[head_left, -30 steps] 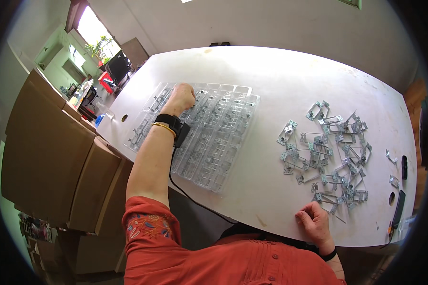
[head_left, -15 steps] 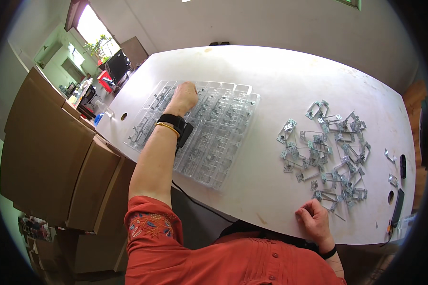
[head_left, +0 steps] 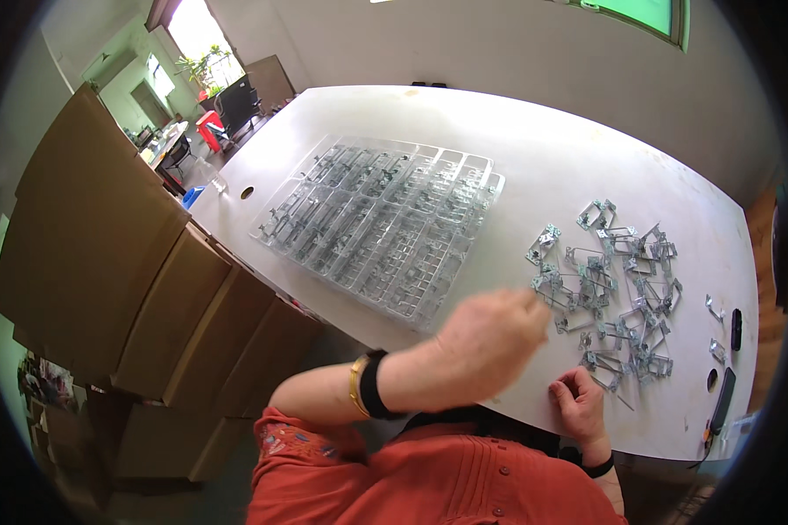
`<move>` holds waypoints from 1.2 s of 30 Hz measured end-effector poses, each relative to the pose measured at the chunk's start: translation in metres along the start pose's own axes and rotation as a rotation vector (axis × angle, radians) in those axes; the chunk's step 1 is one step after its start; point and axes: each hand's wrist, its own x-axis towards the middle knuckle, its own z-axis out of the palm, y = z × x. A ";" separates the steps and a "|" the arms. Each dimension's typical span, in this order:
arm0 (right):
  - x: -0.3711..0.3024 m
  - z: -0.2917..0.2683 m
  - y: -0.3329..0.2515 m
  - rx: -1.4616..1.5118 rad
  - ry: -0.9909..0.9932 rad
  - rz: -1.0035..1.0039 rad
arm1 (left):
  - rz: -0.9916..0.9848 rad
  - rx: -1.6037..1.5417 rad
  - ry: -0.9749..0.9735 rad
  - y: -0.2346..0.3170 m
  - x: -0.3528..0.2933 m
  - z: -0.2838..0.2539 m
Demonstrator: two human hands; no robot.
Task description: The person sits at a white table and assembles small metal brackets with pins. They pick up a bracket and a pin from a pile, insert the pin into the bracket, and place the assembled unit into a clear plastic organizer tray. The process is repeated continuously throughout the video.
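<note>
My left hand (head_left: 492,339) hangs over the near part of the table, its fingertips at the left side of a loose pile of metal brackets (head_left: 601,280). Motion blurs the fingers, and whatever they hold, if anything, is hidden. My right hand (head_left: 580,407) rests at the table's near edge, just below the pile, its fingers curled in and thumb bent toward them. I cannot make out anything inside it. To the left lies a clear plastic tray (head_left: 439,320) with rows of compartments, many holding metal parts like those in the pile.
Two small metal pieces (head_left: 716,350) lie apart at the right, near a black bar-shaped object (head_left: 736,330) and a black-handled tool (head_left: 722,402). Large cardboard boxes (head_left: 79,254) stand against the table's left side. A round hole (head_left: 247,192) pierces the white tabletop (head_left: 534,131).
My left hand has left the tray's far part and swung right and nearer, to the pile's left side. My right hand stays in place. The view has shifted slightly.
</note>
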 end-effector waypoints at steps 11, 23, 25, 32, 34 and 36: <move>-0.012 0.002 0.002 -0.142 0.165 -0.212 | -0.117 -0.318 -0.259 -0.014 -0.037 0.153; -0.015 -0.016 0.000 -0.238 0.111 -0.232 | -0.156 -0.272 -0.288 -0.010 -0.019 0.171; -0.017 -0.019 -0.001 -0.219 0.106 -0.228 | -0.151 -0.247 -0.290 -0.008 -0.012 0.165; -0.032 -0.040 0.006 -0.074 0.089 -0.074 | -0.115 -0.184 -0.219 0.000 0.019 0.164; -0.036 -0.045 0.008 0.014 0.089 -0.002 | -0.095 -0.195 -0.188 0.005 0.030 0.168; -0.039 -0.050 0.010 0.048 0.081 0.033 | -0.075 -0.214 -0.148 0.009 0.040 0.175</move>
